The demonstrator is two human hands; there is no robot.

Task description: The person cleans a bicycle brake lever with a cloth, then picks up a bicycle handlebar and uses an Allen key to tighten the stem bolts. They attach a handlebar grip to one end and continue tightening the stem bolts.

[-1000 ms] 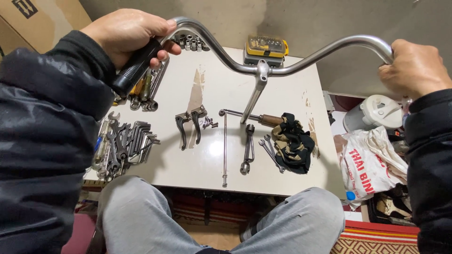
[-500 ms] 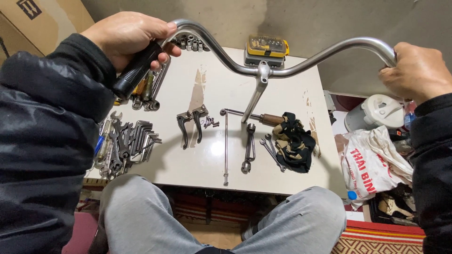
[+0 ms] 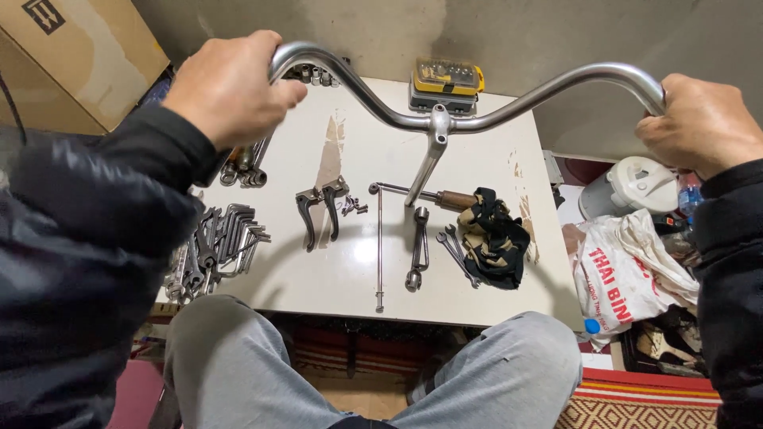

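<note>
I hold a chrome bicycle handlebar (image 3: 477, 111) with its stem (image 3: 429, 163) pointing down, raised above a white table (image 3: 350, 270). My left hand (image 3: 230, 87) is wrapped around the handlebar's left end. My right hand (image 3: 699, 123) grips the right end. Both sleeves are dark. Under the bar, on the table, lie two brake levers (image 3: 318, 208), a long thin rod (image 3: 379, 246), wrenches (image 3: 417, 246) and a dark rag (image 3: 493, 238).
A heap of wrenches and hex keys (image 3: 214, 246) sits at the table's left edge. A yellow and black bit case (image 3: 447, 79) stands at the back. Cardboard box (image 3: 71, 56) at far left. White plastic bag (image 3: 628, 278) and clutter at right. My knees (image 3: 238, 357) are under the table's near edge.
My left hand has slid along the left end of the bar and now covers the dark grip that showed before. The handlebar has stayed roughly in place above the table.
</note>
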